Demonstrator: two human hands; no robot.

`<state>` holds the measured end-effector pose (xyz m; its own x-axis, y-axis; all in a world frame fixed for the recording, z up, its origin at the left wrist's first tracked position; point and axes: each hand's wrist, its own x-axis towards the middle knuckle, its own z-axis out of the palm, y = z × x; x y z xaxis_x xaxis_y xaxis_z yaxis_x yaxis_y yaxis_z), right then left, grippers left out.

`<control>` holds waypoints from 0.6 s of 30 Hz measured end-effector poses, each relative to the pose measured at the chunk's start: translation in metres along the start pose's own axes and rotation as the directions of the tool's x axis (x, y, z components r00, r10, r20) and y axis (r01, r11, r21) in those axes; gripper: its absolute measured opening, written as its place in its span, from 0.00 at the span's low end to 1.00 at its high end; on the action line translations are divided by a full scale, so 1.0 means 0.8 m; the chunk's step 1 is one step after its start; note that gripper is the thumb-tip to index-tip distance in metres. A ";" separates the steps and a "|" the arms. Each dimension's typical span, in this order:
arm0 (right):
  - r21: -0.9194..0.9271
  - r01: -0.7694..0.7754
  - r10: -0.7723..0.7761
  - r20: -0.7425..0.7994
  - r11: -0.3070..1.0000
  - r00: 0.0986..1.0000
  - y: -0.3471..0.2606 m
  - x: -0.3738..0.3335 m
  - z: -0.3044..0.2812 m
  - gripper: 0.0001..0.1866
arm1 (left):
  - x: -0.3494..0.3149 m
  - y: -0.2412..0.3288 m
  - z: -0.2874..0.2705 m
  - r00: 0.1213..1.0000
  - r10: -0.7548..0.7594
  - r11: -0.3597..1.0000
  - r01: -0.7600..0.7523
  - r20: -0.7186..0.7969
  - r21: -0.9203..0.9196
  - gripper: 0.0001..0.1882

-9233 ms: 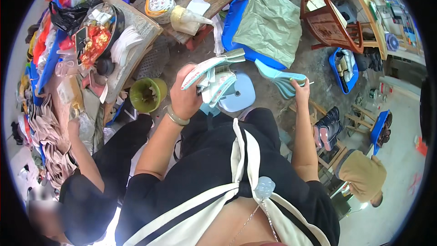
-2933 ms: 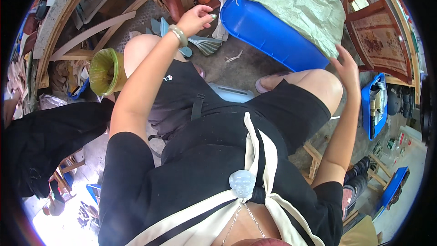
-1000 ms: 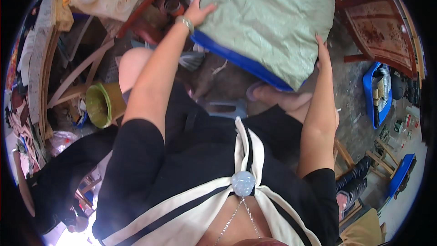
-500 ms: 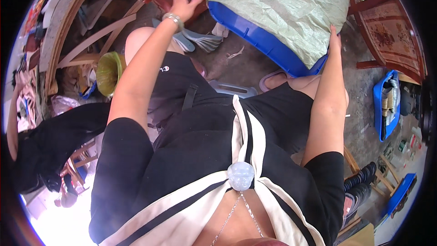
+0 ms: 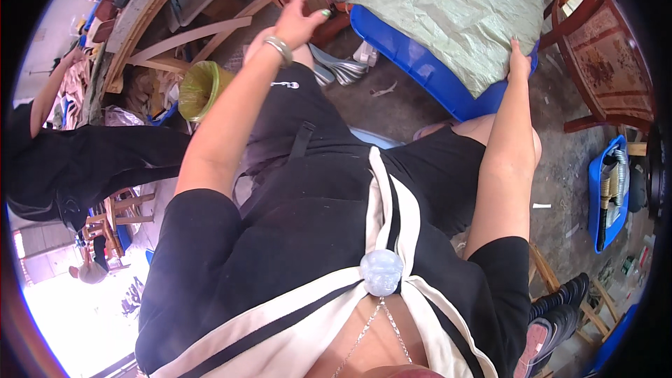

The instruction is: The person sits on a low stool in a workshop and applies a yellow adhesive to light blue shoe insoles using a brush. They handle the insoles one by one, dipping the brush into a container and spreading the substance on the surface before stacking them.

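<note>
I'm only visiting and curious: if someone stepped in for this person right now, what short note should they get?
Left hand: raised, open, holding nothing, just left of the blue tub.
Right hand: pressed on the tub's near right edge, against the pale green sack that covers it.
Done: the sack lies over the tub.
Left: cannot tell; grey shoe soles lie on the floor below the left hand, untouched.

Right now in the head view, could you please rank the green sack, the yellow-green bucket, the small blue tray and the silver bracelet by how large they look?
1. Green sack, by far the largest.
2. Small blue tray and yellow-green bucket look much alike; fisheye bending at the rim leaves their order unsure.
3. Silver bracelet, smallest.
</note>
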<state>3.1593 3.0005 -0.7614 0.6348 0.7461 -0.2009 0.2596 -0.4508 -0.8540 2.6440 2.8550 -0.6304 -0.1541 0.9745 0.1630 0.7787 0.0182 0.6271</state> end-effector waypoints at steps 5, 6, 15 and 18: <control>-0.039 0.064 -0.062 0.046 0.997 0.997 0.000 -0.001 -0.008 0.55 | -0.037 0.050 0.060 0.956 0.107 0.981 -0.056 0.273 -0.188 0.29; -0.060 0.049 -0.047 0.032 0.997 0.998 0.004 0.014 -0.021 0.58 | -0.046 0.082 0.073 0.931 0.163 0.985 -0.134 0.325 -0.112 0.28; -0.209 0.055 -0.057 -0.003 0.976 0.998 0.018 0.018 -0.013 0.53 | -0.145 0.157 0.102 0.711 0.301 0.929 -0.370 0.635 -0.026 0.27; -0.170 0.121 -0.121 0.013 0.978 0.993 0.015 0.013 -0.020 0.51 | -0.149 0.171 0.101 0.660 0.360 0.894 -0.446 0.659 -0.042 0.26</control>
<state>3.1806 2.9953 -0.7665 0.5891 0.8015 -0.1023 0.4545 -0.4334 -0.7782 2.8178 2.7594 -0.6253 0.5797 0.7971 -0.1690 0.7394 -0.4275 0.5202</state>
